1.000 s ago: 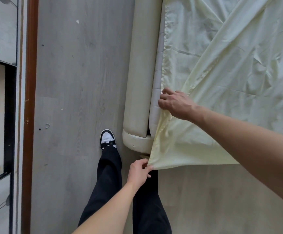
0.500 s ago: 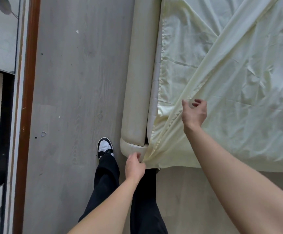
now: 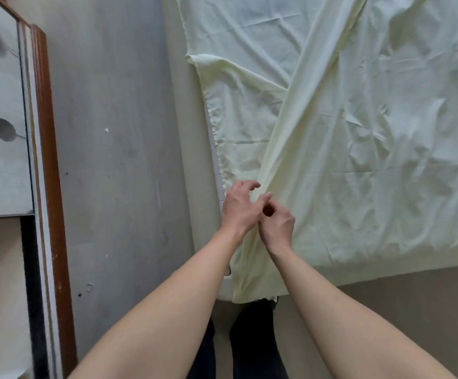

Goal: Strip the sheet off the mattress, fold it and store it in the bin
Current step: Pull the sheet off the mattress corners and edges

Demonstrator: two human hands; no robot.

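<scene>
A pale yellow sheet (image 3: 359,138) lies loose and creased over the mattress (image 3: 216,149), with one flap folded diagonally across it. A narrow strip of the sheet hangs over the bed's near corner, between my forearms. Both hands meet on the folded edge near the mattress's left side. My left hand (image 3: 240,205) rests on the fabric with loosely spread fingers. My right hand (image 3: 277,224) is beside it, touching it, with fingers curled and pinching the sheet's edge. No bin is in view.
The padded cream bed rail (image 3: 184,132) runs along the mattress's left side. Grey floor (image 3: 113,160) lies between it and a brown-framed cabinet (image 3: 49,160) at the far left. My legs in black trousers (image 3: 249,340) stand at the bed's corner.
My left hand has left the sheet's low corner and risen to the folded edge. My right hand has come back and left to meet it. The view has shifted up the bed.
</scene>
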